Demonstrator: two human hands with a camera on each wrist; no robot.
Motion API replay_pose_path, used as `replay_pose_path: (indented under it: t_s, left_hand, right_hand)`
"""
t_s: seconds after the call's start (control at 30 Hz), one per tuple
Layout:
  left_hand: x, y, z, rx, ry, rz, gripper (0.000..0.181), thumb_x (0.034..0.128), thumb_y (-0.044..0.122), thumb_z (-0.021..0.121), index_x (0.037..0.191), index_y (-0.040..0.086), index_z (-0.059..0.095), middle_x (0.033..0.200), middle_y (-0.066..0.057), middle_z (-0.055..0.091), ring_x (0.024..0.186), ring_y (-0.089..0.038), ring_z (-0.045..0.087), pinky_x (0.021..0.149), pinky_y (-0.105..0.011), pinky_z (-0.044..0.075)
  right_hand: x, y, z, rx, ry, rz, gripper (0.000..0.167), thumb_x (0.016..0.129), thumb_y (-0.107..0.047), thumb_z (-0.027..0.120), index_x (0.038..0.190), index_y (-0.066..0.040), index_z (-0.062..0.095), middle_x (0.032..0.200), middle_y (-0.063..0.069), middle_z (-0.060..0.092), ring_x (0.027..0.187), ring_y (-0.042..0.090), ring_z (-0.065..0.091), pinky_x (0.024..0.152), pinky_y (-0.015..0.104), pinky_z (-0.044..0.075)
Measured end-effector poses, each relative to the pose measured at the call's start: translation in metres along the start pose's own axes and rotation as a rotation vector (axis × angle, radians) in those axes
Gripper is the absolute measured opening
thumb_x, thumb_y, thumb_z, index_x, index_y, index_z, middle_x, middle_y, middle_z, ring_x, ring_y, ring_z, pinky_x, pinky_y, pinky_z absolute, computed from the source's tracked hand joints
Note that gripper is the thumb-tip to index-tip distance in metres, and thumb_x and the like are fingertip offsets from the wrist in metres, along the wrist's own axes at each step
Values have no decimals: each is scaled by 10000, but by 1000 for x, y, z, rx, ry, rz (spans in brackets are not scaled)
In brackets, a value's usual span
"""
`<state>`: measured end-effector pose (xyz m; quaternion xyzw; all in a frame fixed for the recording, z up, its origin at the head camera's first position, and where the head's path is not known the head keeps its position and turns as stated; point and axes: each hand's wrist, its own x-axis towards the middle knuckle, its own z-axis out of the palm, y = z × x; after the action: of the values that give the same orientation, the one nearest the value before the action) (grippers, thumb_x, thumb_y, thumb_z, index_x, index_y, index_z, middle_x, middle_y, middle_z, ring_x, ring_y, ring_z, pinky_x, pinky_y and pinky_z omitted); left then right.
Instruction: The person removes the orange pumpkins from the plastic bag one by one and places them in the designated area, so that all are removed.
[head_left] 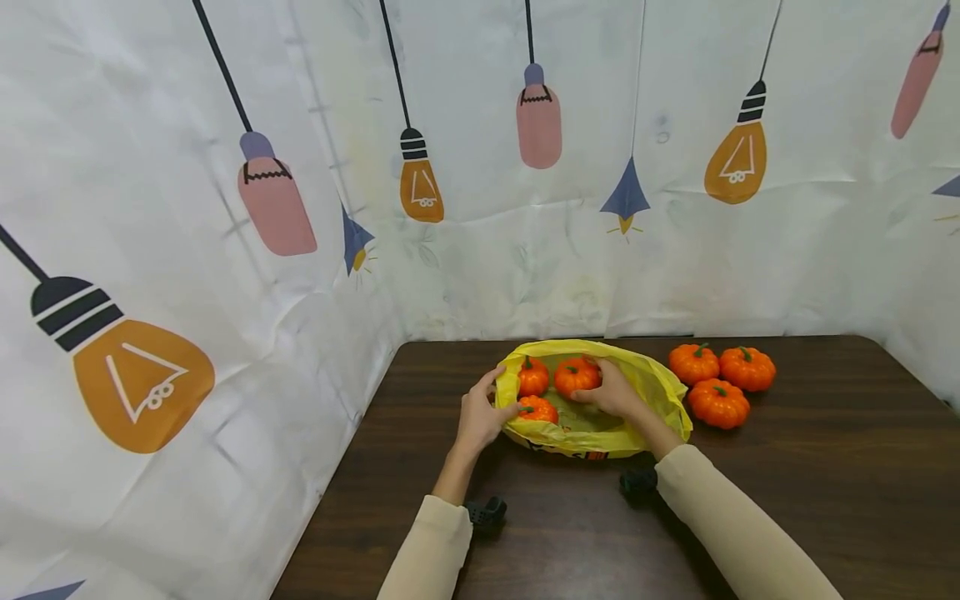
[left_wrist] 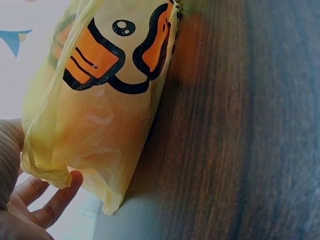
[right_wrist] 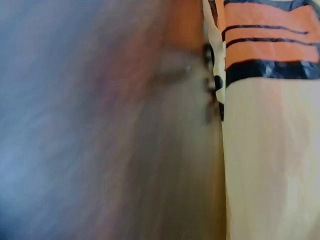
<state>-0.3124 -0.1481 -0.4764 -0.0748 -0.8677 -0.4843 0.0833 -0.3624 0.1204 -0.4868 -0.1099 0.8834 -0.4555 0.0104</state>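
A yellow plastic bag lies wide open on the table with three small orange pumpkins inside. My left hand grips the bag's left rim, its thumb near the front pumpkin; in the left wrist view its fingers curl at the bag's edge. Inside the bag my right hand holds the right-hand pumpkin between thumb and fingers. A third pumpkin sits at the back left. The right wrist view shows the bag's printed side, with the right hand hidden.
Three more orange pumpkins, at the back left, back right and front, stand together on the dark wooden table right of the bag. A white curtain printed with lamps hangs behind and at the left.
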Motion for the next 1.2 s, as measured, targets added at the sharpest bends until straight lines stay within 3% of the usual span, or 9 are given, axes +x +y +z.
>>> replay_pose_path:
  t_s: [0.1, 0.27, 0.4, 0.57, 0.77, 1.2]
  left_hand:
    - [1, -1, 0, 9, 7, -4, 705, 850, 219, 837, 1493, 240, 547, 1171, -163, 683, 924, -321, 584, 623, -292, 452]
    - [2, -2, -1, 24, 7, 4, 706, 850, 211, 838, 1493, 224, 547, 1093, -137, 694, 875, -330, 588, 628, -303, 456]
    - [2, -3, -2, 29, 14, -2, 702, 851, 224, 839, 1490, 228, 550, 1071, -109, 692, 1055, -315, 554, 674, -307, 458]
    - [2, -3, -2, 22, 14, 2, 705, 849, 211, 839, 1491, 219, 550, 1088, -128, 693, 927, -325, 582, 633, -298, 453]
    - [2, -4, 0, -6, 9, 2, 727, 830, 175, 849, 1492, 196, 548, 1037, -123, 736, 808, -220, 627, 629, -275, 488]
    - [3, -3, 1, 0, 7, 0, 725, 829, 188, 846, 1491, 221, 551, 1124, -155, 705, 897, -255, 624, 617, -295, 467]
  right_hand:
    - [-9, 0, -5, -23, -1, -28, 854, 878, -231, 818, 1572, -24, 366, 1557, 320, 353, 1355, 518, 448, 1089, 632, 409]
    - [-24, -3, -13, -50, -6, -72, 861, 857, -265, 842, 1557, -45, 391, 1491, 343, 396, 1315, 531, 472, 1054, 644, 435]
    - [-34, -9, -18, -18, -23, -85, 852, 851, -253, 848, 1550, -61, 399, 1467, 356, 362, 1285, 554, 502, 1013, 624, 483]
    - [-45, -14, -23, 30, -36, -99, 838, 840, -240, 859, 1532, -87, 411, 1489, 342, 327, 1298, 591, 478, 986, 619, 509]
    - [-57, -16, -27, 56, -28, -123, 835, 829, -248, 869, 1521, -105, 424, 1483, 326, 329, 1286, 598, 482, 965, 605, 526]
    - [-82, -21, -43, 61, 21, -194, 813, 827, -240, 870, 1508, -100, 449, 1446, 289, 406, 1173, 487, 567, 924, 562, 551]
